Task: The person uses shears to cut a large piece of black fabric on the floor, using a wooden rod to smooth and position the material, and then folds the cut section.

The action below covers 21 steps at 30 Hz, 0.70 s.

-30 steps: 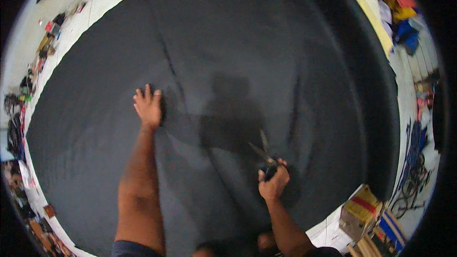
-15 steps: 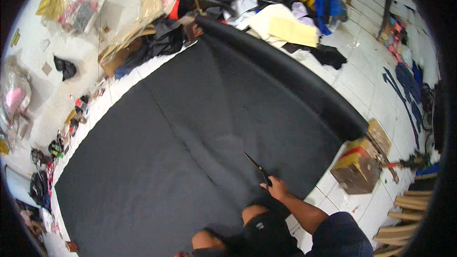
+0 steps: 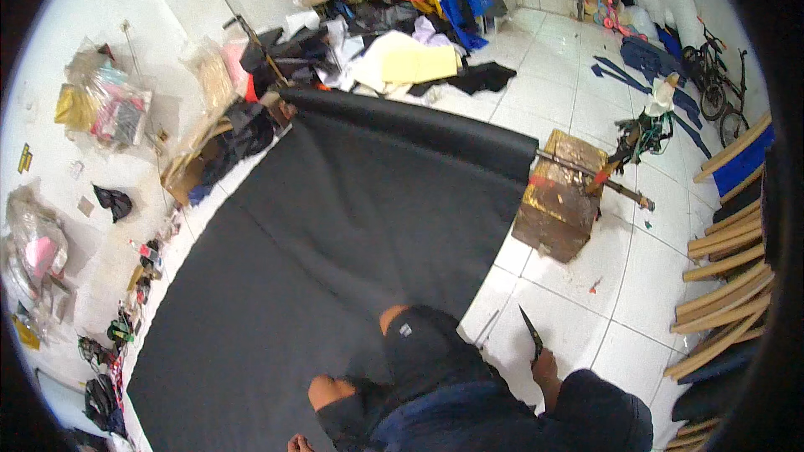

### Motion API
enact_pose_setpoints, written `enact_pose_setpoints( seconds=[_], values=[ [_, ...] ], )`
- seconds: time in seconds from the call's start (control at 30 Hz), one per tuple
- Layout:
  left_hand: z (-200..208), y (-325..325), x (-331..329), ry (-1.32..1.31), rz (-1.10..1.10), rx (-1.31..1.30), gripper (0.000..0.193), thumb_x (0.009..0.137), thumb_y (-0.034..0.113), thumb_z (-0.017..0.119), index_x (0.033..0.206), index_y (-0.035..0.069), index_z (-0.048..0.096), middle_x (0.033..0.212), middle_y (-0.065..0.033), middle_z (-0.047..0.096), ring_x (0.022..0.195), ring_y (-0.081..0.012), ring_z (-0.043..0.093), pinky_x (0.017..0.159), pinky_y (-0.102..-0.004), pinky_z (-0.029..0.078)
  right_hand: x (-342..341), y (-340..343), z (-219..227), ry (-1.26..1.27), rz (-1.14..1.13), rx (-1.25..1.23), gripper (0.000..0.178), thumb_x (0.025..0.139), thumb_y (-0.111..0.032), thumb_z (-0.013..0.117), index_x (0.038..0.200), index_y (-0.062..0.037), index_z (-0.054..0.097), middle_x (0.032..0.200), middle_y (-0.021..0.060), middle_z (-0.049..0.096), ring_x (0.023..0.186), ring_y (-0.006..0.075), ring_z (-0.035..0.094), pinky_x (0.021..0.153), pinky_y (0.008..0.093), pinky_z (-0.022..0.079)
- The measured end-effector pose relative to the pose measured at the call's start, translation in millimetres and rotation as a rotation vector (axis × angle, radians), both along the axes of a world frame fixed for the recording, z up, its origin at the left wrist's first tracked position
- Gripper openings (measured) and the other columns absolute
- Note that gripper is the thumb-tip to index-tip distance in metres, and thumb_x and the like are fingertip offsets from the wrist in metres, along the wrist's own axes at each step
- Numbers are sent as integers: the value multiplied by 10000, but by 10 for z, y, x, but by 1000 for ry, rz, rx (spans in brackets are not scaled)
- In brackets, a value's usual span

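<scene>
My right hand (image 3: 546, 370) is closed around the handles of a pair of large scissors (image 3: 531, 331). Their dark, pointed blades look shut and stick up over the white floor tiles, to the right of my knees. A wide sheet of black fabric (image 3: 251, 285) lies spread on the floor under and in front of my legs, with soft creases across its middle. Its far end runs up to a thick roll (image 3: 419, 130) of the same fabric on a metal bar. Only a bit of my left hand (image 3: 299, 444) shows over the fabric at the lower edge; most of its fingers are cut off.
A worn wooden block (image 3: 557, 209) supports the bar's right end. Fabric scraps (image 3: 406, 63) are heaped beyond the roll. Curved wooden strips (image 3: 724, 285) are stacked at the right, near a bicycle (image 3: 720, 88). Bags and small items line the left wall.
My right hand has carried the scissors off the fabric, rightward over the tiles. The view has turned toward the right; the fabric and roll stay in place.
</scene>
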<state>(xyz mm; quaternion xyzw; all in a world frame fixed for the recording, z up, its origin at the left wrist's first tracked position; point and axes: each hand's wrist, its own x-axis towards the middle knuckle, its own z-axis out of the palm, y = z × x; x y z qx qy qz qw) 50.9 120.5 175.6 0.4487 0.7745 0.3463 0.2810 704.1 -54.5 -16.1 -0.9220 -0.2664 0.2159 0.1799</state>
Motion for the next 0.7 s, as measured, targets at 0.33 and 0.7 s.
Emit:
enact_pose_setpoints(
  seconds=[0.33, 0.7],
  values=[
    [599, 452, 1704, 478, -456, 113, 560, 854, 365, 666, 1280, 17, 561, 1390, -298, 441, 1284, -469, 419, 1086, -543, 321, 534, 651, -60, 29, 707, -823, 260, 852, -239, 637, 1027, -74, 737, 1032, 125, 731, 1025, 302, 690, 816, 433, 559],
    [1070, -88, 1878, 590, -312, -67, 546, 749, 292, 699, 1214, 49, 547, 1315, -282, 382, 1206, -453, 396, 1026, -557, 296, -1237, 3054, 436, -106, 1348, 158, 852, 774, -615, 672, 1467, -189, 419, 1503, 179, 353, 1409, 381, 297, 1143, 553, 216]
  ],
)
